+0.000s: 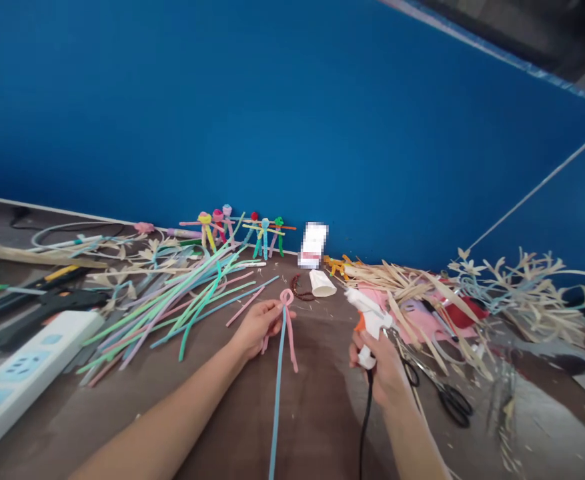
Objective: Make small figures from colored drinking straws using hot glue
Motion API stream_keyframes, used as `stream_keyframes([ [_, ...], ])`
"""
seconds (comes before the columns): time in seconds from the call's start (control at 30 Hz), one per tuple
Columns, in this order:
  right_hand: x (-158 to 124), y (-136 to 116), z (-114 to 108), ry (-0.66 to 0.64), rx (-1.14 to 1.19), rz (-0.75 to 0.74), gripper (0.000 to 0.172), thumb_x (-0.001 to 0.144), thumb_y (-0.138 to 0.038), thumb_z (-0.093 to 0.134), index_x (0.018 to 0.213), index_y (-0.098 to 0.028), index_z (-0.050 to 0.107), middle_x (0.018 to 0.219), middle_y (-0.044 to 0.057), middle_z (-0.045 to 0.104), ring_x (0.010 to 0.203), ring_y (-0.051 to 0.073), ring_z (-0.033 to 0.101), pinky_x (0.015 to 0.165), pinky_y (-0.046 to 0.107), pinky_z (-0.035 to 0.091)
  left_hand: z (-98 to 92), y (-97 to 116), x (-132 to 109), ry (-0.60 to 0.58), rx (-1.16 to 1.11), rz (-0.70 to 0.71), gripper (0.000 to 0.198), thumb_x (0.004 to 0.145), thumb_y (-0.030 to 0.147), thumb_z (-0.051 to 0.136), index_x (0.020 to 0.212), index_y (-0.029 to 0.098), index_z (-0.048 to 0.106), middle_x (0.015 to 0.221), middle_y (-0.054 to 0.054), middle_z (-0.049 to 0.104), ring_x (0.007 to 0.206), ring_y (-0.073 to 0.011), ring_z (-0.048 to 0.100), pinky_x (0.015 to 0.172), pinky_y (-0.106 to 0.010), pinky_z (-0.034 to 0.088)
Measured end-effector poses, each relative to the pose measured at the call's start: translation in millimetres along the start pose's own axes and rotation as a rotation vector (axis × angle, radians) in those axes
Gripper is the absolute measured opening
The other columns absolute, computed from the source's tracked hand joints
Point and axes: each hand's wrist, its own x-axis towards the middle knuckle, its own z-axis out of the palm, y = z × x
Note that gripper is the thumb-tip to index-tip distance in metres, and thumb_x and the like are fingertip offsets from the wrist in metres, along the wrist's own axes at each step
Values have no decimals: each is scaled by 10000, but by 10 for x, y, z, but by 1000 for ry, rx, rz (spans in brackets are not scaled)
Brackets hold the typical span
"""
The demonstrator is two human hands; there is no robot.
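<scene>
Blue wall (232, 107) backs a brown bench (322, 413) strewn with pale scraps (397, 277). Left hand (261, 328): thumb and fingers pinch a pink stem (293, 347) by its small loop, above the bench; a blue stem (278, 387) runs from the loop's base toward the near edge. Grip presumably steadies the join and leaves the loop exposed. Right hand (376, 360): wrapped round the handle of a white glue gun (369, 308), nozzle angled away and leftward, well apart from the loop, likely to keep the tip off the fingers. Trigger pressed or not: cannot tell. Black cord (363, 427) drops from the handle. Loose stems (162, 313) lie fanned beyond the left forearm, apparently for easy picking. Small figures (265, 237) stand by the wall, probably out of the way. Scissors (446, 395) lie right of the gun; power strip (37, 363), far left.
</scene>
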Motion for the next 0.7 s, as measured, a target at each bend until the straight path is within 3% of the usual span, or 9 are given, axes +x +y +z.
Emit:
stream_keyframes([
  [0.17, -129, 142, 198, -66, -396, -145, 267, 778, -433, 460, 796, -166, 458, 472, -59, 460, 371, 81, 430, 379, 191, 334, -8, -14, 7, 19, 6, 16, 258, 691, 360, 562, 665, 104, 564, 359, 62, 401, 325, -25, 244, 353, -182, 114],
  [0.33, -186, 181, 287, -67, -822, -316, 318, 791, -399, 435, 953, -135, 508, 560, 9, 571, 508, 149, 541, 494, 231, 413, -11, -21, 5, 12, 53, 15, 296, 715, 369, 530, 708, 85, 612, 365, 54, 394, 330, -29, 251, 362, -185, 131],
  [0.53, -185, 145, 353, -96, -1011, -395, 344, 814, -363, 394, 1043, -129, 501, 883, 109, 634, 821, 211, 597, 664, 266, 451, -12, -51, 10, 20, 35, 38, 268, 709, 368, 536, 680, 110, 601, 384, 51, 407, 330, -34, 269, 361, -176, 161],
  [0.7, -176, 155, 363, -104, -1090, -442, 357, 823, -354, 378, 1061, -117, 498, 932, 133, 626, 865, 219, 592, 707, 272, 445, -18, -61, 14, -1, 53, 45, 274, 726, 368, 518, 683, 110, 601, 363, 61, 374, 326, -33, 266, 365, -168, 164],
])
